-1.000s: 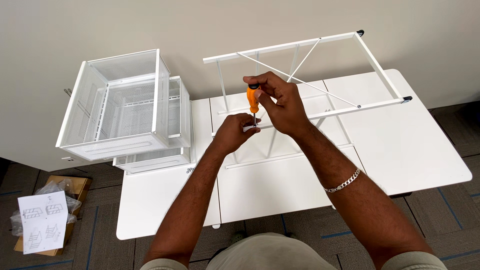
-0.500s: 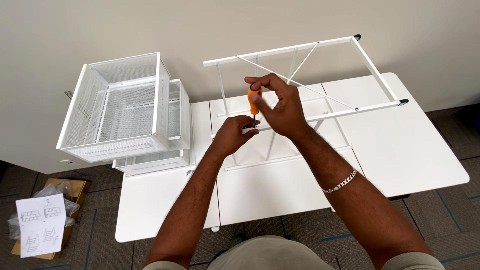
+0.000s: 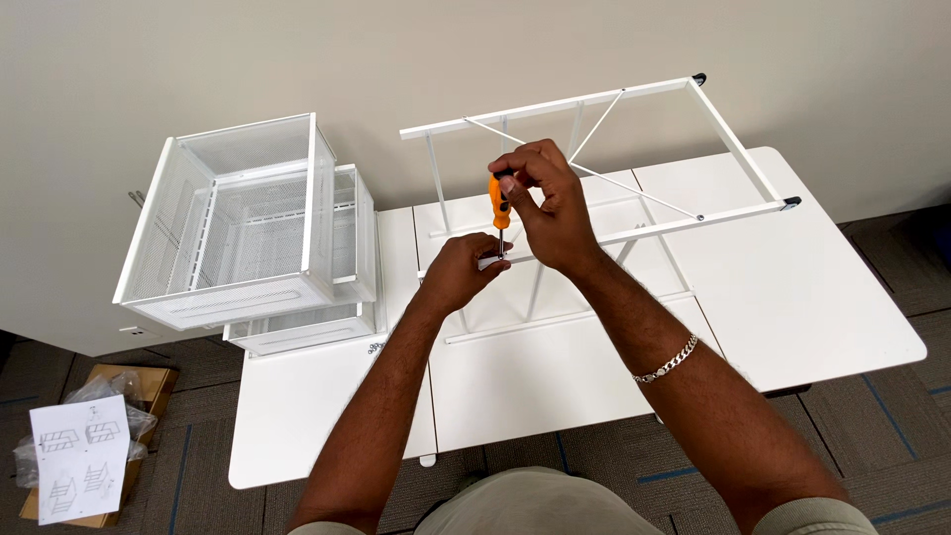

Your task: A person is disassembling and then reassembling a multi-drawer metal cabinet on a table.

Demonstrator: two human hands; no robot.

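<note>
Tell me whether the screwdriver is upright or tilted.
Upright: the orange screwdriver stands vertically, right hand gripping its top, tip down by the left hand.

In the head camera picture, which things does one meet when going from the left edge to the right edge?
Instruction sheet on the floor → stacked white mesh baskets → left hand → orange screwdriver → right hand → silver bracelet → black end cap of the white frame.

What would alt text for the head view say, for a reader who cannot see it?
Seen from above, the right hand holds an orange screwdriver upright against a white metal frame lying on a white table, while the left hand steadies the frame at the tip. Stacked white mesh baskets stand at the table's left end; an instruction sheet lies on the floor.
</note>
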